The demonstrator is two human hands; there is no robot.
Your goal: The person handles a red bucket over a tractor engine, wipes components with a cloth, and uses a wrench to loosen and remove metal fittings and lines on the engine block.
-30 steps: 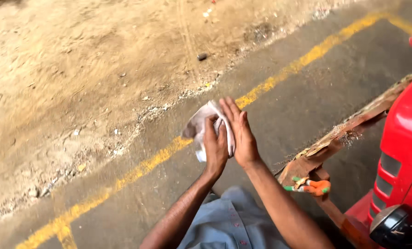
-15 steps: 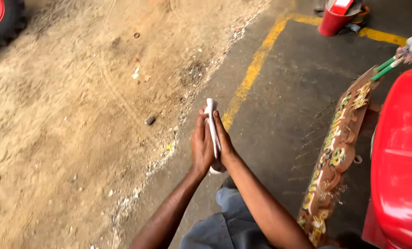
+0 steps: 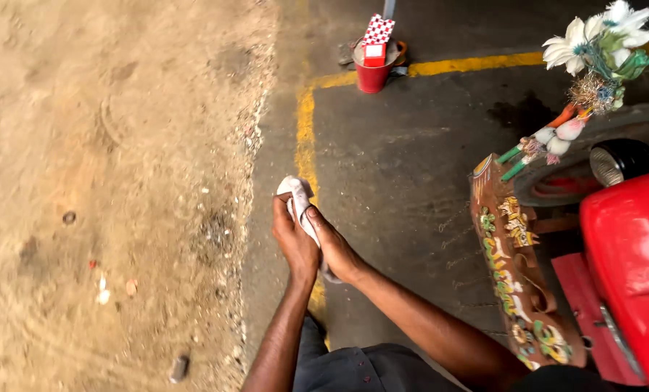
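A crumpled white cloth [image 3: 296, 194] is pressed between my two palms in the middle of the head view. My left hand [image 3: 292, 239] closes on it from the left and my right hand [image 3: 336, 250] from the right, palms facing each other. The top of the cloth sticks out above my fingertips; a bit shows below my right palm. Both forearms reach up from the bottom edge, over my grey trousers [image 3: 368, 366].
A red vehicle body [image 3: 629, 254] with a painted, carved wooden panel [image 3: 516, 268] and a bunch of artificial flowers [image 3: 596, 47] stands at right. A red bucket [image 3: 374, 69] sits by the yellow line [image 3: 306, 138]. Sandy ground [image 3: 107, 181] lies at left.
The view has swung, so the yellow line and vehicle shifted. My hands went from spread flat over the cloth to pressed together on it, now lower in the frame.
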